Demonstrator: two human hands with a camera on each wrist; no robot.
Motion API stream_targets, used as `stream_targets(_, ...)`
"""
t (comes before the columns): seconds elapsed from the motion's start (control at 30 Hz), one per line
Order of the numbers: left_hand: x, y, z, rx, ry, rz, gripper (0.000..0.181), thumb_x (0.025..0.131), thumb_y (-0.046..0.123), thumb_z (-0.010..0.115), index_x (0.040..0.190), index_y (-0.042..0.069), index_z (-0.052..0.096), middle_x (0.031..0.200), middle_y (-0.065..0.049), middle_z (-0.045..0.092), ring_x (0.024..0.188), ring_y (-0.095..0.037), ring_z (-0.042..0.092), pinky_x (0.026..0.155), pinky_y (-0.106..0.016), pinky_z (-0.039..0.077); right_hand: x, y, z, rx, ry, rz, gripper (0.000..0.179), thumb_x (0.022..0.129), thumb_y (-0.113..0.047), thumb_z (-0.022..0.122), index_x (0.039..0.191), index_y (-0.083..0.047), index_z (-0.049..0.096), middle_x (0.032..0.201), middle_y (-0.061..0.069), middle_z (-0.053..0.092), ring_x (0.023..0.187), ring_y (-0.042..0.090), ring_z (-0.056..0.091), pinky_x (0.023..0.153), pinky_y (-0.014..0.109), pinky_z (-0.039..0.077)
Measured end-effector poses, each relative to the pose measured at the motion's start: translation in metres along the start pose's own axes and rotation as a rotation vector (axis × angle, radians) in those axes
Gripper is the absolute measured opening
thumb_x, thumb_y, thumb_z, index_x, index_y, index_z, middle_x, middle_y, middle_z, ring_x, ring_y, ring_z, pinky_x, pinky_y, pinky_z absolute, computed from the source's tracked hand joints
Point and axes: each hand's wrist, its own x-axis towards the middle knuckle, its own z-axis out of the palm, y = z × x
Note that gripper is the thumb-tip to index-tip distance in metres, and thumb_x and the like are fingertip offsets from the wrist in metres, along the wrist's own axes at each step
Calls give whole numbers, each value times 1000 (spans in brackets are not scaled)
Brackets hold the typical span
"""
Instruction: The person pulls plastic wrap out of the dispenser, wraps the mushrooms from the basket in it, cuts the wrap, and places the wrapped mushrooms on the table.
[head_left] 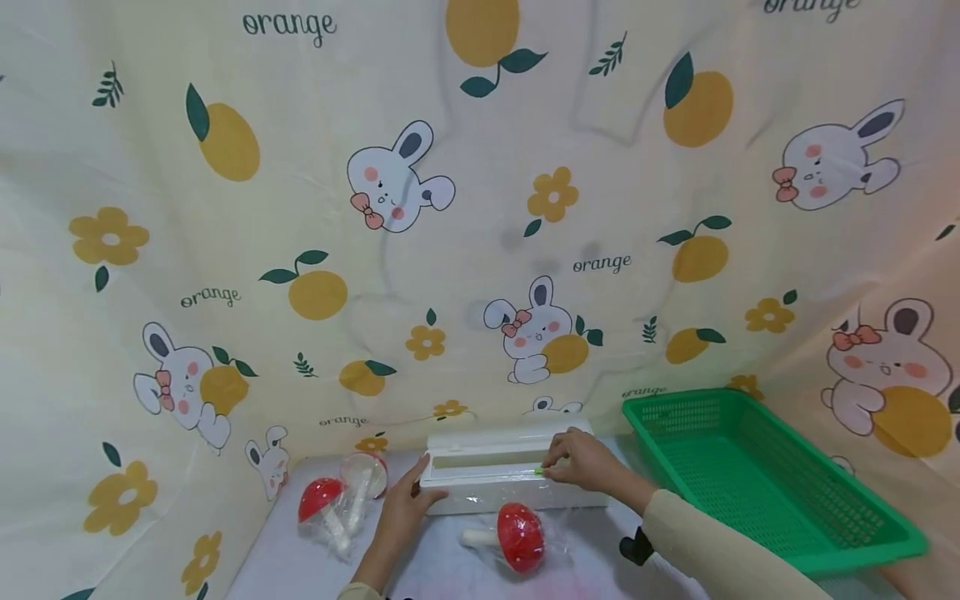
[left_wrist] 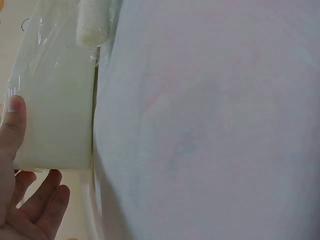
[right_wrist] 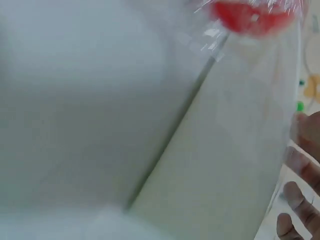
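Note:
A long white cling film dispenser box (head_left: 468, 500) lies across the table with its lid raised at the back. My left hand (head_left: 405, 504) grips its left end; the left wrist view shows the thumb on the face and fingers at the end. On the top edge, my right hand (head_left: 588, 462) pinches a small green slide cutter (head_left: 538, 471). Clear film (left_wrist: 47, 30) hangs from the box over its front. In front lies a red-capped toy mushroom (head_left: 521, 537) with a white stem, film around it. The right wrist view catches part of its red cap (right_wrist: 252, 19).
Two film-wrapped toy mushrooms, one with a red cap (head_left: 320, 498) and one with its pale underside (head_left: 365, 472) showing, lie left of my left hand. A green plastic basket (head_left: 825, 558) stands at the right. Behind the table hangs a printed cloth (head_left: 480, 250).

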Motion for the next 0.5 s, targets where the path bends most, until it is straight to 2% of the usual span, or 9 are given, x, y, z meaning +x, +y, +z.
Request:
stream_targets(0.13, -2, 2, -1, 2, -7, -14, 83, 87, 38, 87, 158, 12, 54, 156, -17, 56, 143, -37, 55, 114, -53, 47, -21, 28, -17, 24, -6, 6, 5, 91, -29, 88, 94, -26, 87, 90, -19, 64, 90, 11, 55, 75, 28, 50)
stream_targets(0.27, -3, 5, -3, 17, -12, -16, 83, 87, 40, 86, 159, 13, 53, 155, -19, 56, 144, -38, 54, 114, -54, 47, -38, 49, -33, 11, 28, -55, 4, 92, -24, 87, 95, -22, 87, 88, -15, 64, 85, 11, 56, 72, 27, 51)
stream_targets(0.37, -3, 8, -4, 14, -9, -15, 83, 88, 39, 85, 159, 12, 52, 155, -20, 56, 144, -40, 53, 115, -56, 46, -45, 57, -40, -12, 54, -81, 4, 91, -23, 88, 95, -21, 87, 89, -10, 65, 83, 9, 54, 68, 26, 50)
stream_targets(0.5, -3, 8, -1, 5, -20, -3, 82, 89, 36, 85, 159, 10, 52, 155, -22, 56, 141, -40, 56, 113, -55, 47, -53, 62, -44, -57, 68, -67, 6, 89, -25, 90, 94, -24, 88, 92, -10, 64, 83, 7, 51, 64, 24, 48)
